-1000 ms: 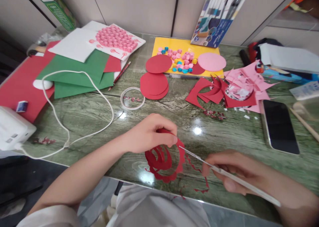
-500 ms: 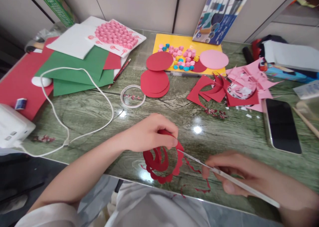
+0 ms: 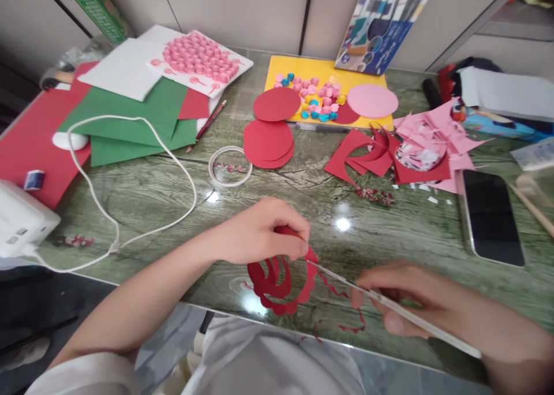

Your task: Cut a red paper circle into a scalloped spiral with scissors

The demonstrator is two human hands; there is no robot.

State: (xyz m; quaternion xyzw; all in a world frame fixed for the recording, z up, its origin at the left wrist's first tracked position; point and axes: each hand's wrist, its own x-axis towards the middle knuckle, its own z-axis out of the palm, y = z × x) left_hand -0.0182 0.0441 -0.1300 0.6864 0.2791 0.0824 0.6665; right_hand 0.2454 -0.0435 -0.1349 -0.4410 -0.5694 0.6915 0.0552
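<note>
A scalloped red paper spiral [image 3: 286, 280] sits at the counter's [image 3: 389, 233] near edge, pinched by the left hand [image 3: 262, 233]. The right hand [image 3: 404, 294] grips a slim white tool [image 3: 415, 319], tip at the paper. Beyond lie red circles [image 3: 267, 144].

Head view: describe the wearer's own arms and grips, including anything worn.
A loose, off-white cloth sleeve leaves the left forearm bare. The right forearm is bare where visible. The left grip and right grip are ungloved hands, with no ring or watch visible.
</note>
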